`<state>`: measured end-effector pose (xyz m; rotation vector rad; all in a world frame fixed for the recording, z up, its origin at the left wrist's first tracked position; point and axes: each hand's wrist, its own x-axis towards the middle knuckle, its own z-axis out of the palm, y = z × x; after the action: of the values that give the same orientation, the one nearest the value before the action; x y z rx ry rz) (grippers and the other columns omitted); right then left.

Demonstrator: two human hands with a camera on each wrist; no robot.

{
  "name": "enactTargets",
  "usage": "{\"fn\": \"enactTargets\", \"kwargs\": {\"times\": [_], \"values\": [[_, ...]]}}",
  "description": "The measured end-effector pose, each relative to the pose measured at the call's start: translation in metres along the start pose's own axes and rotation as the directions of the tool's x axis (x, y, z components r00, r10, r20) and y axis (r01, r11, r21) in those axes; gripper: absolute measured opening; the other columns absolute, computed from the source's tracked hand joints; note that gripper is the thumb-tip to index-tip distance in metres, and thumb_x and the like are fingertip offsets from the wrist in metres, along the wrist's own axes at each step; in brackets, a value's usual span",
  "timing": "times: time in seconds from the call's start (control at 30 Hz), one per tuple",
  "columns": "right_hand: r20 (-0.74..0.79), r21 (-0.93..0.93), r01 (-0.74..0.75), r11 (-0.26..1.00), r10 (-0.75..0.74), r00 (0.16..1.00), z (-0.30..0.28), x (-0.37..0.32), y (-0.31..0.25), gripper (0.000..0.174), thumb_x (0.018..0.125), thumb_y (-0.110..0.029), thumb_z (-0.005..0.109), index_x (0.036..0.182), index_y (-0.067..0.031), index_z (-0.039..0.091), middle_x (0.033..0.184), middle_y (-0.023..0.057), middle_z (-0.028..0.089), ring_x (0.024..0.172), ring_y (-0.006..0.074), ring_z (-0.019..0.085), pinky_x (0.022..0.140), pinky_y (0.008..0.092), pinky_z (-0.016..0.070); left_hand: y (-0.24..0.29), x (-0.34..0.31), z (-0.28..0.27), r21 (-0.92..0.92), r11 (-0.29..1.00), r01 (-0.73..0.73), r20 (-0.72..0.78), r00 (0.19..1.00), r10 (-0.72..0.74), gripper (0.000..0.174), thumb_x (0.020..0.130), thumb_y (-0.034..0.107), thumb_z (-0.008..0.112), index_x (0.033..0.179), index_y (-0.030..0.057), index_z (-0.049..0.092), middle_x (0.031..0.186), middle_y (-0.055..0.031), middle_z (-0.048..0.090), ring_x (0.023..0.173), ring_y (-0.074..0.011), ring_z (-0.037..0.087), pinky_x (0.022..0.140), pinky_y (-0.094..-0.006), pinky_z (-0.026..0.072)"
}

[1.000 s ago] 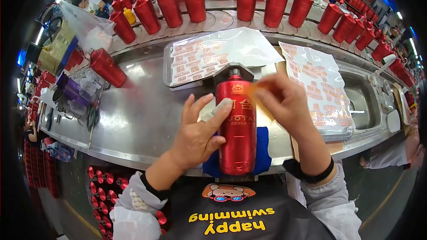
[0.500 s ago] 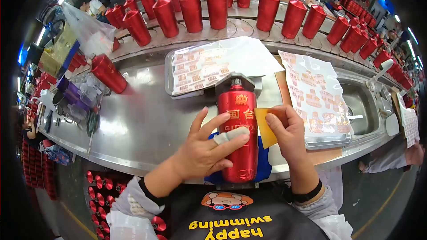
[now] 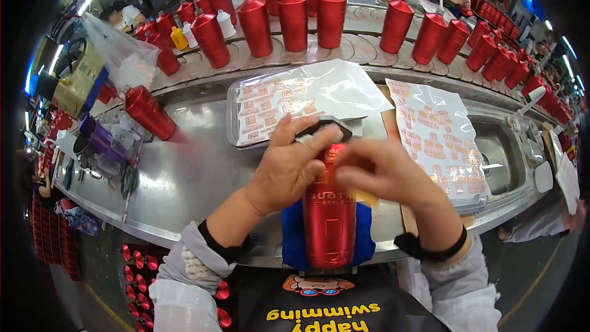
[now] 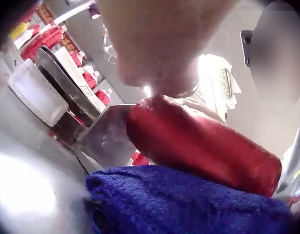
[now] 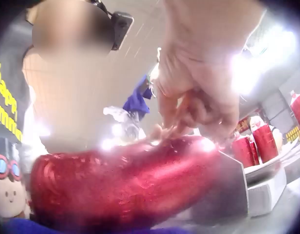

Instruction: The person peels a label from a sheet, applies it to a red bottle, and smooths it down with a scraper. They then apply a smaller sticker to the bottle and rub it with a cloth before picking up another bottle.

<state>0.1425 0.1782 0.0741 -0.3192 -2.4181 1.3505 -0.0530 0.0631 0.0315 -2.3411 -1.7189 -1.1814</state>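
Observation:
In the head view a red bottle point(image 3: 330, 233) with gold lettering lies on a blue towel point(image 3: 294, 233), its neck toward the far side. My left hand point(image 3: 286, 169) rests on the bottle's shoulder with fairly straight fingers reaching over the neck; one finger has a white wrap. My right hand point(image 3: 390, 172), blurred, is over the right side of the bottle's upper part. It pinches a flat yellow squeegee point(image 3: 367, 198), mostly hidden under the fingers. The right wrist view shows this hand's curled fingers point(image 5: 196, 109) right above the bottle's top surface. A dark holder point(image 3: 351, 128) stands at the neck end.
Printed decal sheets lie on a tray point(image 3: 232, 114) behind and on another tray point(image 3: 479, 203) at right. A sink point(image 3: 504, 147) is at far right. Several red bottles line the conveyor point(image 3: 359, 49) at the back. Another red bottle point(image 3: 149, 112) stands at left.
My left hand has moved up from the bottle's middle to its neck end. The right hand, beside the bottle half a second ago, is now over its upper part. Conveyor bottles have shifted.

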Motion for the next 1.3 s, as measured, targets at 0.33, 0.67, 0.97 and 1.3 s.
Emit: {"fn": "enactTargets", "kwargs": {"times": [0.33, 0.67, 0.97, 1.3], "values": [[-0.145, -0.862, 0.171, 0.477, -0.555, 0.819, 0.008, 0.043, -0.004, 0.01, 0.076, -0.011, 0.071, 0.083, -0.008, 0.064, 0.068, 0.0078, 0.052, 0.068, 0.0251, 0.058, 0.066, 0.0381, 0.042, 0.021, -0.055, 0.019, -0.266, 0.855, 0.444, -0.172, 0.851, -0.496, 0.061, 0.103, 0.034, 0.044, 0.147, -0.0063, 0.031, 0.139, -0.0268, 0.046, 0.129, -0.0389, 0.045, 0.108, -0.0415, 0.0348], [-0.435, 0.461, -0.026, 0.887, 0.252, 0.864, 0.076, -0.031, 0.015, 0.018, 0.094, -0.015, 0.066, 0.102, 0.0003, 0.061, 0.088, 0.0032, 0.065, 0.078, 0.0068, 0.059, 0.069, 0.0218, 0.047, 0.049, -0.075, 0.027, -0.108, 0.975, 0.196, -0.092, 0.974, -0.206, 0.078, 0.099, 0.057, 0.038, 0.15, -0.002, 0.03, 0.147, -0.015, 0.045, 0.143, -0.0367, 0.029, 0.118, -0.0465, 0.007], [-0.502, 0.603, -0.022, 0.797, 0.402, 0.765, 0.082, -0.048, 0.048, 0.017, 0.096, -0.014, 0.061, 0.106, -0.0005, 0.059, 0.096, 0.0036, 0.065, 0.084, 0.0075, 0.059, 0.076, 0.0226, 0.0478, 0.051, -0.1, 0.035, -0.261, 0.921, 0.288, -0.171, 0.925, -0.338, 0.073, 0.1, 0.054, 0.035, 0.149, 0.0, 0.033, 0.148, -0.0173, 0.044, 0.14, -0.0373, 0.035, 0.117, -0.0509, 0.0104], [-0.42, 0.741, 0.027, 0.671, 0.432, 0.798, 0.094, -0.05, 0.04, 0.017, 0.097, -0.014, 0.062, 0.105, 0.0, 0.058, 0.094, 0.0034, 0.065, 0.084, 0.0066, 0.057, 0.076, 0.0225, 0.0472, 0.04, -0.067, -0.009, 0.16, 0.974, -0.163, 0.181, 0.974, 0.134, 0.055, 0.098, 0.056, 0.038, 0.133, 0.0199, 0.06, 0.124, 0.0002, 0.065, 0.137, -0.0285, 0.038, 0.12, -0.0527, 0.0088]]}}
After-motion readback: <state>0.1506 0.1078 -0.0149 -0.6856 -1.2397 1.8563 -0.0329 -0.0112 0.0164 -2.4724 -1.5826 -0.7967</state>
